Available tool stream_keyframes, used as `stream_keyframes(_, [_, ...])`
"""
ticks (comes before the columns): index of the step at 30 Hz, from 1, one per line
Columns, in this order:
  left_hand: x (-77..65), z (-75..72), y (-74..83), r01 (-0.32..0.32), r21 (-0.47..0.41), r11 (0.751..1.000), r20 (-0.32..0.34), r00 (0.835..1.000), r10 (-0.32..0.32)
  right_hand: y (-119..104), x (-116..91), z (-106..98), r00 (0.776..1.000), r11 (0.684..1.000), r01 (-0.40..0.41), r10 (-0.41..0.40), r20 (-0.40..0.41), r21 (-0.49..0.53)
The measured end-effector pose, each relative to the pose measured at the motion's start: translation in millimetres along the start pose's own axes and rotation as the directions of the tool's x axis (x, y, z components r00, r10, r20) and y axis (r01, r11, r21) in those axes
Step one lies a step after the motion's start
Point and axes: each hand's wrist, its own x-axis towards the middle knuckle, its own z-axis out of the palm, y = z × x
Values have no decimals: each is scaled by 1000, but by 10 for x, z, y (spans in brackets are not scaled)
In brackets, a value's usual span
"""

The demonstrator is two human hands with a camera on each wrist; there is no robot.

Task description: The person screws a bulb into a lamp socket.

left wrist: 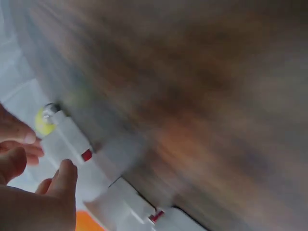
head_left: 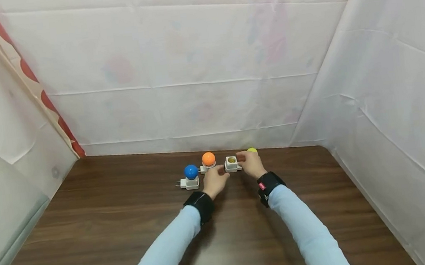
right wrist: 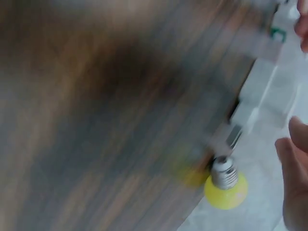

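A white plug-in lamp socket (head_left: 231,164) stands between my two hands, its brass-coloured threaded opening facing up. My left hand (head_left: 215,181) is just left of it, with thumb and fingertips apart in the left wrist view. On its other side is my right hand (head_left: 252,164), its fingers loosely bent beside the socket's plug end. In the right wrist view those fingers look apart from the socket. A yellow bulb (right wrist: 225,195) lies beyond the right hand, its metal screw base showing. In the head view the hand hides most of it.
Left of my left hand, a blue bulb (head_left: 191,172) sits in a white socket, its plug prongs pointing left. An orange bulb (head_left: 208,158) stands in another socket behind. White sheeting (head_left: 194,108) hangs along the back edge of the dark wooden table (head_left: 129,229) and both sides.
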Motion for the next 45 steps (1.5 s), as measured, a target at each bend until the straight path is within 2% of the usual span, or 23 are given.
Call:
stream_keyframes(5, [129,160,12,8,50,999,-29,1000,-6,31,74,73,992,997,40,-31,125,-69])
stream_keyframes(8, [106,207,-23,32,52,998,-22,999,-31,38,47,115,980,999,35,-27,199,-39])
stream_keyframes(11, [64,227,-48,52,34,998,-8,999,-52,49,-3,130,972,1000,26,-26,233,1])
stream_keyframes(14, [37,232,-59,61,26,998,-18,998,-61,51,-53,115,974,1000,23,-24,227,9])
stream_keyframes(20, [17,210,-36,55,40,998,-15,998,-55,23,-190,62,986,999,31,-25,165,-36])
stream_keyframes(24, [9,142,-40,16,68,998,11,1000,-17,4,-293,46,990,998,49,-45,130,-25])
stream_keyframes(29, [-10,17,-50,-69,114,991,86,995,59,-34,-407,-6,990,999,43,-46,130,20])
stream_keyframes(33, [-113,-156,-47,-134,126,983,164,980,113,-125,-558,-47,989,996,53,-62,131,73])
stream_keyframes(38, [-409,-466,-31,-168,36,985,265,952,153,-341,-867,-134,972,979,121,-150,180,163])
stream_keyframes(40, [-518,-579,-31,-166,-30,986,317,934,167,-415,-978,-171,961,970,139,-181,209,200])
stream_keyframes(42, [-595,-681,-36,-163,-90,982,372,909,185,-467,-1055,-198,953,963,118,-178,244,244])
stream_keyframes(45, [-654,-811,-46,-166,-158,973,441,870,220,-506,-1105,-209,938,937,19,-138,319,349])
